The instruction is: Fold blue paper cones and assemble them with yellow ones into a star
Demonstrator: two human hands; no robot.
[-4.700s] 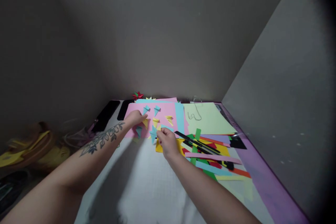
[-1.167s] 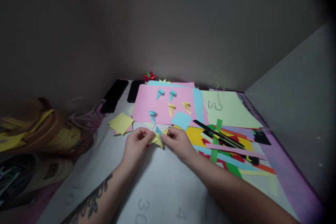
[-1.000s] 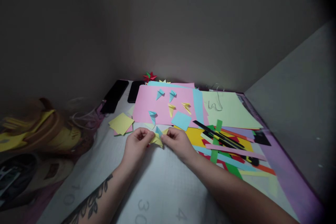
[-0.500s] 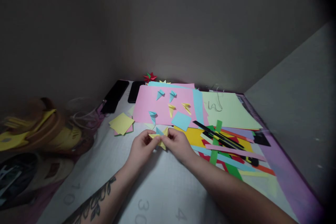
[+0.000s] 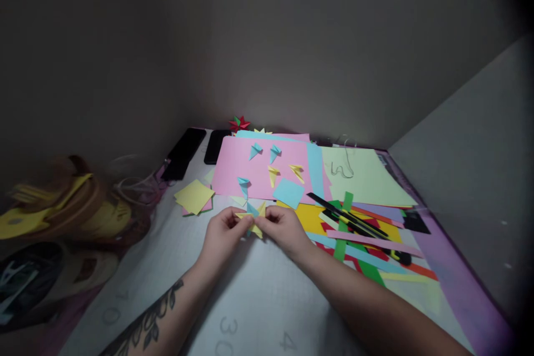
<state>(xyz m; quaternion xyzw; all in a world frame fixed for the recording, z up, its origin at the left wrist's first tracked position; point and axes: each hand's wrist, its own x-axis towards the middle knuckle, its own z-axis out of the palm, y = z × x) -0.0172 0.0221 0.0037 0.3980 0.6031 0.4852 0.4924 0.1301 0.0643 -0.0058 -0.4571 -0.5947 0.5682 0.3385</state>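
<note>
Between my two hands is a folded paper star [image 5: 257,223] in yellow and light blue, its points sticking out past my fingers. My left hand [image 5: 227,232] pinches it from the left with thumb and fingers. From the right, my right hand [image 5: 283,229] grips it the same way, the two thumbs close together at its middle. Just beyond, a blue folded paper piece [image 5: 243,184] lies on the pink sheet [image 5: 229,161], along with more blue pieces and two yellow folded pieces [image 5: 272,176]. A blue paper square [image 5: 288,193] rests at that sheet's near edge.
To the left lie yellow paper squares [image 5: 194,196] and two dark phones [image 5: 187,144]. Black-and-yellow cutters [image 5: 354,219] sit on coloured paper strips at right, near pale green sheets [image 5: 362,172]. A red paper star [image 5: 239,123] stands at the back. A cluttered brown container [image 5: 112,214] is far left.
The star has shifted slightly between my fingers, with its blue part and lower yellow point showing a little more. Both hands keep their hold.
</note>
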